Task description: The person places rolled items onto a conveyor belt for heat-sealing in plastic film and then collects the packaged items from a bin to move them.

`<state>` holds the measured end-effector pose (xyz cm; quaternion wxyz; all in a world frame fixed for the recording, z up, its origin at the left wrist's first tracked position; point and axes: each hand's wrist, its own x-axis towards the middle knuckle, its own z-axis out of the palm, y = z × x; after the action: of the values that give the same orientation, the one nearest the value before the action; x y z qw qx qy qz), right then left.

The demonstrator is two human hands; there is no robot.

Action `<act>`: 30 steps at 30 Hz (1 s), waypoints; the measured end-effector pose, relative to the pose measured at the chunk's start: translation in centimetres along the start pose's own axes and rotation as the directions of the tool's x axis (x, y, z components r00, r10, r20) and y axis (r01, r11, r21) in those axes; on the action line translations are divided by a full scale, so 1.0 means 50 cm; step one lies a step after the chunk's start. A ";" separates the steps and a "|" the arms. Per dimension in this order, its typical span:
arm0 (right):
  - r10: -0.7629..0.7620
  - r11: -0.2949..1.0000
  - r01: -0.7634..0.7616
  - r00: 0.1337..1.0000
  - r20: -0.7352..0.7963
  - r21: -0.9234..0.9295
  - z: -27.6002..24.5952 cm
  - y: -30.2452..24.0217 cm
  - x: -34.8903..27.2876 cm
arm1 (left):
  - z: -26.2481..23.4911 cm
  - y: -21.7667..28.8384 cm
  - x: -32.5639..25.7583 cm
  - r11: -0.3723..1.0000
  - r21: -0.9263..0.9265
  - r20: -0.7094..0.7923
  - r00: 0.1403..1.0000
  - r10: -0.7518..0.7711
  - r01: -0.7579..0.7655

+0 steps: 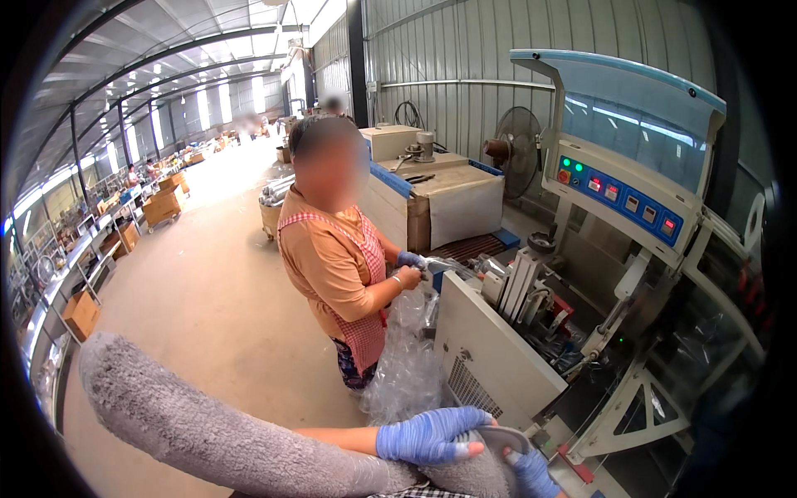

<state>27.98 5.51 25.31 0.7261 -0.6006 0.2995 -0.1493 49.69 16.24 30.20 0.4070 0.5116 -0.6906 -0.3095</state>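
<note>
My left hand (427,435), in a blue knitted glove with bare fingertips, lies closed over a grey fuzzy piece (469,477) with a smooth, sole-like rim. On that rim's right side my right hand (531,475), gloved the same way, grips with its thumb; its other fingers are hidden. A long, thick grey fuzzy roll (232,432) stretches from the left across the front of my left forearm. Whether it joins the piece in my hands, I cannot tell.
A person (332,249) in an orange top and checked apron handles clear plastic film (403,357) beside a packing machine (490,353). Its control panel (618,199) is lit. Behind are a fan (519,153) and a workbench (448,178). Cartons (81,314) line the left.
</note>
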 end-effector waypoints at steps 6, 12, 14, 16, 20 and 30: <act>-0.054 0.999 0.054 0.997 -0.051 -0.006 0.016 -0.001 -0.028 | 0.009 -0.024 0.011 0.995 0.005 0.084 0.992 -0.096 0.096; -0.017 0.992 0.022 0.999 -0.042 0.125 -0.009 0.012 -0.007 | 0.020 -0.034 0.027 0.997 -0.022 -0.020 0.997 -0.080 0.079; -0.002 0.998 0.009 0.994 -0.112 0.065 -0.030 -0.010 0.000 | 0.022 -0.033 0.040 0.973 -0.204 -0.094 0.987 -0.128 0.107; 0.079 0.974 -0.061 0.994 -0.074 0.218 -0.029 -0.063 0.010 | 0.021 -0.055 0.049 0.624 -0.781 -0.120 0.984 -0.130 -0.012; 0.060 0.919 -0.025 0.995 -0.076 0.393 -0.094 -0.115 0.007 | 0.040 -0.058 0.071 0.478 -0.871 -0.067 0.992 0.111 -0.113; -0.284 0.939 0.292 0.956 -0.067 0.184 0.030 -0.238 0.087 | 0.098 -0.078 0.076 0.579 -0.814 0.040 0.991 0.129 -0.043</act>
<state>33.98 1.38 35.77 0.7449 -0.5621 0.2070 -0.2938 46.62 11.55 25.49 0.5768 0.2205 -0.5155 -0.5941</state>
